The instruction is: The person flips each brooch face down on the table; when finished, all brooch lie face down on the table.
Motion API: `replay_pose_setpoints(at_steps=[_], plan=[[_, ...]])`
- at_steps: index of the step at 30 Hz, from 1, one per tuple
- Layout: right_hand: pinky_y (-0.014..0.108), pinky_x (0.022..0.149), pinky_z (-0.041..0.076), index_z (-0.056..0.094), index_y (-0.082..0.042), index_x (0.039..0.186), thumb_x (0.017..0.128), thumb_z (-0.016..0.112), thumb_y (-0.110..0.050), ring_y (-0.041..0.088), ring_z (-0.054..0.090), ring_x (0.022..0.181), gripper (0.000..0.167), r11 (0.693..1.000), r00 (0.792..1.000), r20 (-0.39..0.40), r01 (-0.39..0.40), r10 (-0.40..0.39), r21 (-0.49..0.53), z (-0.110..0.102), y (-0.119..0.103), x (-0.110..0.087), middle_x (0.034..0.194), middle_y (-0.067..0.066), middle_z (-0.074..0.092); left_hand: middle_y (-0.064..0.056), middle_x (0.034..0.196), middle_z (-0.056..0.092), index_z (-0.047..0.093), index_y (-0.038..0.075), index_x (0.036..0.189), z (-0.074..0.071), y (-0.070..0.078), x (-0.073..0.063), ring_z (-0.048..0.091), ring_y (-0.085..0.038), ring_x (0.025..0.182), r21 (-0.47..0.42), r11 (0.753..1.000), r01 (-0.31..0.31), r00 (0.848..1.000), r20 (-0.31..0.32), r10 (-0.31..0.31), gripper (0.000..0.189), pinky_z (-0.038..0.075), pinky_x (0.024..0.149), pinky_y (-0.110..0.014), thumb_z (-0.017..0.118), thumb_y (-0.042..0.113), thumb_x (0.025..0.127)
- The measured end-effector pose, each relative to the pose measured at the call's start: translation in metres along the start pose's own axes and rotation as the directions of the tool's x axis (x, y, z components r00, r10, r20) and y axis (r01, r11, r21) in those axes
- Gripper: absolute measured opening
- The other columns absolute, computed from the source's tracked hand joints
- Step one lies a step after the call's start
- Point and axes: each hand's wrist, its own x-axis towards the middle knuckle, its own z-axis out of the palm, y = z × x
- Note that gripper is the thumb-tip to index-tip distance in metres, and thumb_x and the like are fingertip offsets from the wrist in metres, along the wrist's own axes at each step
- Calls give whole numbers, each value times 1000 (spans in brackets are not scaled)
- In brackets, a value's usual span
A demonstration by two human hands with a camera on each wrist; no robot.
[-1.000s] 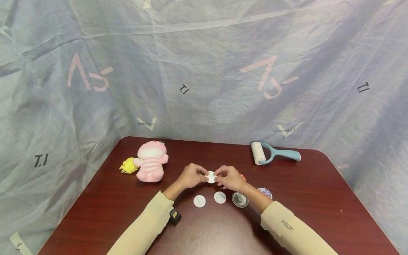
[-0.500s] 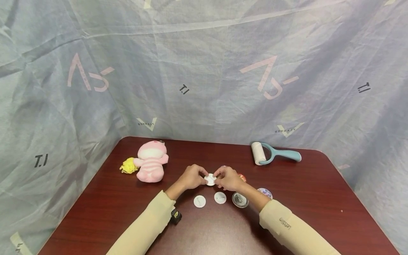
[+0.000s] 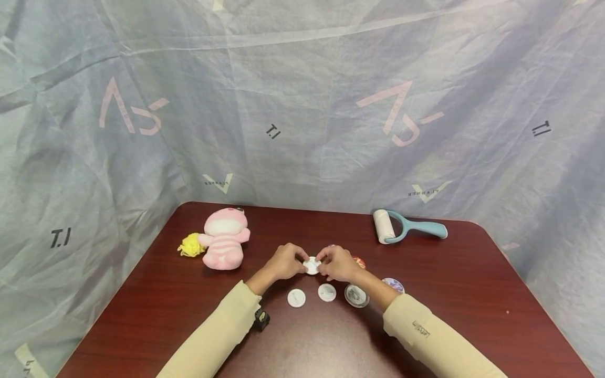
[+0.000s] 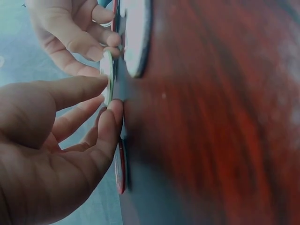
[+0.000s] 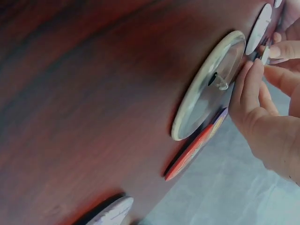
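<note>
Two pale yellow sleeves, left and right, entered from the near edge, the right one bearing dark lettering. One small black object with a yellow mark sat at the left cuff. Three badges lay pin side up in a row on the dark red tabletop: a left white badge, a middle white badge and a larger silver-backed badge. One purple-and-white badge lay to the right, beside the right forearm. Beyond the row, one white badge was clamped between both hands, the held badge: the left hand pinched one edge between thumb and fingers, and the right hand pinched the opposite edge. Contact between its underside and the tabletop could not be determined. Two badges were partly covered by the right hand: one red-orange badge and one purple-edged badge. Farther back stood one yellow mesh puff, touching one pink plush toy lying at left, and one blue-handled lint roller at right. One grey printed cloth hung behind.
</note>
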Motion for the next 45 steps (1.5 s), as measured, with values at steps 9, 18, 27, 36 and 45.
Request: replay_pose_setpoints(at_steps=[9,18,27,36,45], plan=[[28,48,54,70,-2,91,81,73,4,20,66,56,12,997,1000,16,20,-19,-77,-3,-4,-1,65,3,66,-1,86,72,75,6,90,1,4,0,62,-14,80,42,999,-11,1000,29,9,17,51,73,-28,81,4,74],[24,46,52,71,-3,89,79,79,1,16,64,50,12,977,994,63,99,-88,-191,-6,-2,1,67,2,66,0,84,73,76,7,88,1,7,0,64,-14,81,85,996,-3,999,45,-1,14,52,74,-29,82,6,76],[24,46,52,71,-1,89,77,80,2,16,65,53,15,977,995,50,92,-84,-190,-7,-3,-1,70,2,65,2,85,73,77,8,90,2,8,3,64,-17,85,166,986,-11,999,55,2,14,52,75,-29,81,9,77],[24,47,51,70,3,96,79,77,2,13,62,52,18,978,989,86,129,-116,-166,-19,0,-10,68,3,68,-4,92,72,75,6,94,-4,16,5,64,-21,91,167,985,31,999,33,-37,15,52,78,-35,80,9,80],[26,51,52,70,2,100,83,74,-2,18,64,57,19,982,988,95,136,-124,-133,-36,-1,-29,74,5,71,-8,102,71,72,4,106,-5,22,1,65,-24,101,95,995,-12,999,42,8,26,52,86,-37,79,11,82]])
